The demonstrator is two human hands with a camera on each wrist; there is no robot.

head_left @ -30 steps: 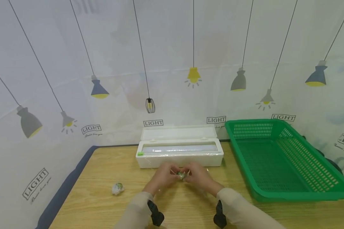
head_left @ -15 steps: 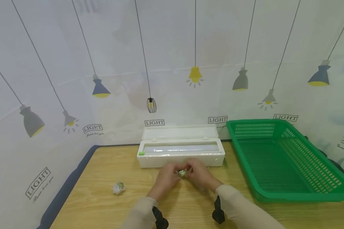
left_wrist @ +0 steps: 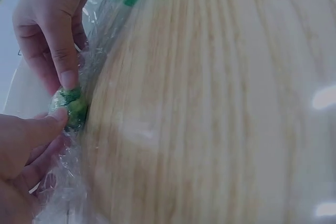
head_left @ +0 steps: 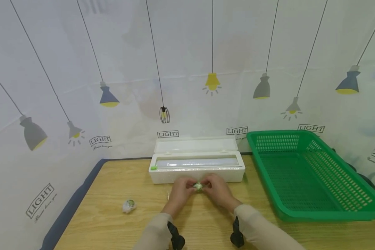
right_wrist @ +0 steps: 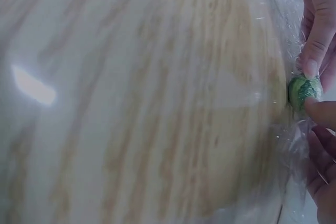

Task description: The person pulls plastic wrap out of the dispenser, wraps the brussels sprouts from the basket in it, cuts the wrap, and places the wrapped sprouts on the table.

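A small round green mottled ball (head_left: 198, 186), its exact kind unclear, is pinched between both hands in front of a white box. My left hand (head_left: 180, 191) holds its left side and my right hand (head_left: 218, 191) its right. Clear cling film (left_wrist: 65, 182) lies bunched around the ball and stretches over the table in the wrist views. Both thumbs press on the ball (right_wrist: 303, 90) in the right wrist view. Parts of the fingers are hidden behind film and ball.
The white cling film dispenser (head_left: 197, 175) stands against the wall, lid up, with a roll inside. To the left sits another green ball wrapped in film (head_left: 129, 206). A green plastic basket (head_left: 328, 214) stands at the right on the wooden table (head_left: 100, 187).
Both hands stay near the dispenser and keep hold of the ball, shifting slightly away from me. The fingers have changed position around the film. The wrapped ball at left has not moved.
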